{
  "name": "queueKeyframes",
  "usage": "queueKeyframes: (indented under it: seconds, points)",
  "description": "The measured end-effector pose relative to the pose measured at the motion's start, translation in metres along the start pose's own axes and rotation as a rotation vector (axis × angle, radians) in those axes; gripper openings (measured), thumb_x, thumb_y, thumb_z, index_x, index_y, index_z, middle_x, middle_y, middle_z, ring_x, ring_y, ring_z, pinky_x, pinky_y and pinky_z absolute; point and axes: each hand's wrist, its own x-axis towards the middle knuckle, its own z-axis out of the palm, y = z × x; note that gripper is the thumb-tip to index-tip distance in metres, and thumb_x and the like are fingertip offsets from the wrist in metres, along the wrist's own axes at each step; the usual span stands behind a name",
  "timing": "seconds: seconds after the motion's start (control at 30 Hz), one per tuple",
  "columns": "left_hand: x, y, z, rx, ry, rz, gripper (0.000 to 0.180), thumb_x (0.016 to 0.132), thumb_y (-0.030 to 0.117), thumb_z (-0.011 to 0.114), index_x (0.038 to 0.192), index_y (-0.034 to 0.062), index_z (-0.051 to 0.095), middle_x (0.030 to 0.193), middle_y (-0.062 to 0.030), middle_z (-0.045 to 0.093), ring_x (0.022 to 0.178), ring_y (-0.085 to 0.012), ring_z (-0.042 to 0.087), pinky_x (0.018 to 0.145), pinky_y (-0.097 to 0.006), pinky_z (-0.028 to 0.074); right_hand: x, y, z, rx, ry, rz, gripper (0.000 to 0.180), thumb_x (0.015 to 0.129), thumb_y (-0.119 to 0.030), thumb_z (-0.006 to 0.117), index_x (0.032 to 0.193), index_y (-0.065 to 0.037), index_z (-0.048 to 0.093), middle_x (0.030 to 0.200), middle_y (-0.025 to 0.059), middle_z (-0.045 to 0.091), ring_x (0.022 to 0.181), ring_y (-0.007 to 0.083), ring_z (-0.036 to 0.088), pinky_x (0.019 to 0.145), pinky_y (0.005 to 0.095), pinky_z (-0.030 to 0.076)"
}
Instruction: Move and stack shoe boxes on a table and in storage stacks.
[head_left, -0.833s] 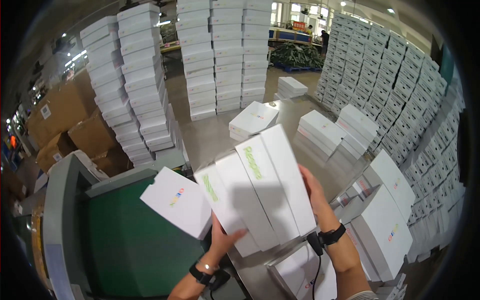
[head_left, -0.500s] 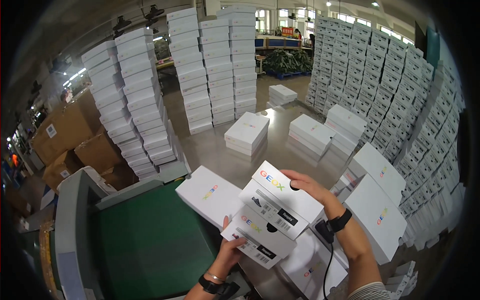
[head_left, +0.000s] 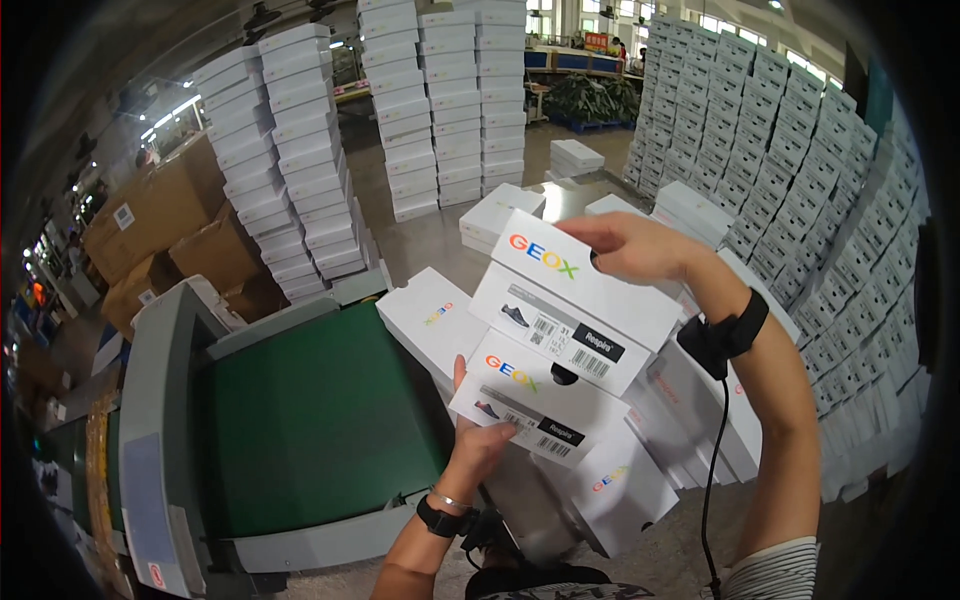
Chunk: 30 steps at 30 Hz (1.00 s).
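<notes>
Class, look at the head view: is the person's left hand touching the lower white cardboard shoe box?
Touching. The head view shows the left hand against the lower white cardboard shoe box, thumb pressed on its labelled end, no gap.

Smooth white cardboard with a slight sheen is seen on the boxes [head_left: 575, 310]. Left of them, the belt [head_left: 320, 420] is matt green rubber, framed in grey painted metal. Beyond it, cartons [head_left: 150, 215] are plain brown cardboard.

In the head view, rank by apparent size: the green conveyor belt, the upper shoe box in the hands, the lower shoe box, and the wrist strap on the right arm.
1. green conveyor belt
2. upper shoe box, held by the right hand
3. lower shoe box, held by the left hand; partly covered, and probably the same real size as the upper one
4. black wrist strap
</notes>
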Motion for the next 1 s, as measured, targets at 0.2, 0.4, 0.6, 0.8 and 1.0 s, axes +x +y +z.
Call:
queueKeyframes:
  seconds: [0.2,0.4,0.6,0.8,1.0]
  points:
    - [-0.031,-0.018,0.072,-0.042,-0.017,0.18,0.116,0.042,-0.011,0.056,0.136,0.0204,-0.005,0.13,-0.0102,0.029,0.12,-0.0279,0.031,0.099,-0.04,0.028,-0.066,-0.062,-0.021,-0.322,-0.055,-0.17,0.054,0.07,0.012,0.042,0.122,-0.003,0.044,0.107,0.0083,0.057,0.1,0.0142,0.052,0.089,0.0267,0.038]
    - [-0.054,-0.077,0.153,0.031,-0.091,0.475,0.072,0.054,0.0,0.065,0.12,0.0016,0.037,0.113,-0.0071,0.046,0.108,-0.0223,0.044,0.093,-0.034,0.036,-0.162,-0.084,-0.044,-0.711,0.166,-0.413,0.047,0.068,0.006,0.041,0.109,-0.01,0.057,0.092,0.01,0.063,0.082,0.0191,0.058,0.075,0.0278,0.043]
    - [-0.082,-0.142,0.216,0.071,-0.101,0.586,0.064,0.056,0.005,0.06,0.117,0.0007,0.041,0.111,-0.0094,0.051,0.104,-0.0248,0.049,0.093,-0.037,0.037,-0.29,-0.104,-0.073,-0.784,0.146,-0.485,0.042,0.066,0.007,0.043,0.105,-0.001,0.055,0.089,0.0127,0.061,0.084,0.0192,0.058,0.075,0.0291,0.045]
    - [-0.088,-0.168,0.271,0.064,-0.184,0.72,0.059,0.058,0.008,0.06,0.115,0.0004,0.044,0.108,-0.0101,0.053,0.101,-0.024,0.052,0.092,-0.035,0.039,-0.389,-0.116,-0.083,-0.925,0.149,-0.536,0.027,0.077,-0.001,0.04,0.094,-0.003,0.061,0.088,0.0173,0.062,0.085,0.0239,0.058,0.074,0.0336,0.045]
    - [-0.133,-0.174,0.248,0.21,-0.069,0.797,0.064,0.056,0.018,0.065,0.114,0.0002,0.044,0.108,-0.0084,0.054,0.098,-0.0231,0.053,0.09,-0.035,0.04,-0.421,-0.033,-0.089,-0.872,0.084,-0.555,0.016,0.072,-0.006,0.053,0.086,0.0,0.057,0.089,0.017,0.056,0.083,0.0275,0.055,0.071,0.0359,0.045]
